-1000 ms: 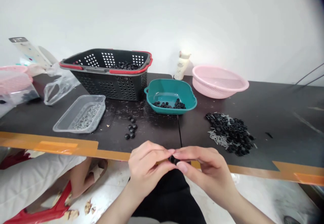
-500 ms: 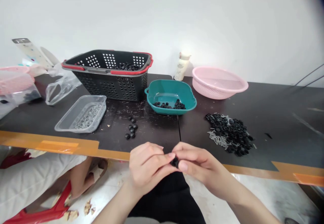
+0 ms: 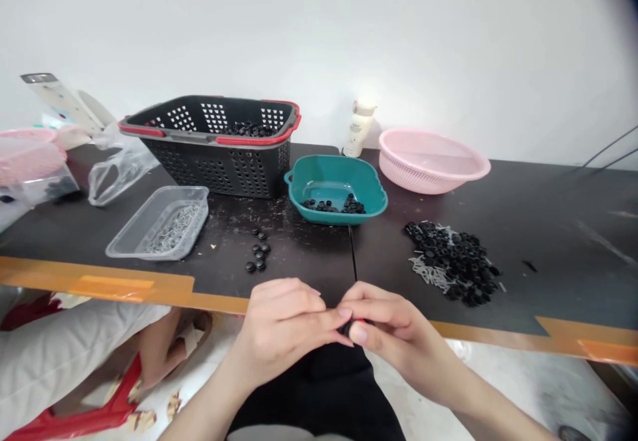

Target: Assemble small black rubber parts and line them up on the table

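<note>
Over the table's front edge, my left hand (image 3: 286, 328) and my right hand (image 3: 391, 335) meet at the fingertips. Between them they pinch a small black round plastic part (image 3: 345, 327), mostly covered by the fingers. A bit of red shows beside my right thumb; I cannot make out what it is. Several black round caps (image 3: 260, 264) lie on the table beyond my left hand. To the right of my right hand is a pile of black plastic parts (image 3: 456, 265), with grey pins (image 3: 429, 275) among and beside them.
A clear tub (image 3: 119, 245) of metal pins stands at left. Behind are a dark basket (image 3: 234, 162) with red handles, a teal basin (image 3: 369, 188) holding black parts, a cream bottle (image 3: 357, 132) and a pink colander (image 3: 431, 175). Another person's leg (image 3: 74, 354) shows lower left.
My left hand has shifted slightly left, its fingers straighter. The black part has turned between the fingertips, and a bit of red shows near my right thumb.
</note>
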The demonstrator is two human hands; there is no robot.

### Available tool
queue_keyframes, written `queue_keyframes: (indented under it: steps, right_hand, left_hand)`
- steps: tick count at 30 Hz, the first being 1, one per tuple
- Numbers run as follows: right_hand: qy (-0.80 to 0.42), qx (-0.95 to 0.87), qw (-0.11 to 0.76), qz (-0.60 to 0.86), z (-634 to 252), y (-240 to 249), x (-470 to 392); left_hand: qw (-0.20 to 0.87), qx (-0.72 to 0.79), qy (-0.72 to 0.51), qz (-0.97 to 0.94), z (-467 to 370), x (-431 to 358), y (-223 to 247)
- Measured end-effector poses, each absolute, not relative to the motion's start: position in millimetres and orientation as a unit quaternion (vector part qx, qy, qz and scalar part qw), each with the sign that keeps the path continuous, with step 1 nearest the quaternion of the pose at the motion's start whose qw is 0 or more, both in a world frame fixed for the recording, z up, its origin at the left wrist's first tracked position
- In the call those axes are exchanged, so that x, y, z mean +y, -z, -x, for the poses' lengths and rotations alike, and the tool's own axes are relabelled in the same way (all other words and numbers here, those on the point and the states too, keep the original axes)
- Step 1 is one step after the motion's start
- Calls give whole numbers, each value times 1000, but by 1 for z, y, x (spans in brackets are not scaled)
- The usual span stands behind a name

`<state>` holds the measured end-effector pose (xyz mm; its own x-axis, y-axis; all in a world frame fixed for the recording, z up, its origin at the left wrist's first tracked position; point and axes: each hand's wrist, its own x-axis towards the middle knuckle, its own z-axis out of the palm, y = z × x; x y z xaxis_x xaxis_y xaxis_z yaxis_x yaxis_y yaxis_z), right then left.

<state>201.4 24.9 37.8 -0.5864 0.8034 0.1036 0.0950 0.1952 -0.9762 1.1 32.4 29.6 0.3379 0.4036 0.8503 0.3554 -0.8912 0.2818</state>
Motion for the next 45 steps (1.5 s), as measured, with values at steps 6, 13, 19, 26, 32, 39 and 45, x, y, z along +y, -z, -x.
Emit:
queue_keyframes:
  steps: [6, 13, 19, 26, 32, 39, 45]
  right_hand:
    - [-517, -692, 389, 320, -192, -19, 16]
    - [-557, -661, 339, 371, -186, 0, 26]
    - [-292, -820, 224, 439, -226, -5, 60]
    - [37, -736, 137, 662, -321, -19, 145]
    - [42, -764, 61, 641, -327, -10, 178]
    - [-7, -786, 71, 614, -328, -8, 186]
    - [-92, -803, 139, 572, -304, -19, 150]
  left_hand:
    - [15, 244, -522, -817, 0, 31, -20]
    - [-11, 305, -416, -856, 6, 29, 1]
    - [-69, 380, -349, -854, 43, 38, 34]
    - [-130, 473, -269, -829, 103, 53, 47]
    - [-64, 525, -245, -813, 98, 52, 38]
    - [-74, 459, -268, -844, 68, 76, -19]
    - [11, 514, -124, -849, 12, 171, -82]
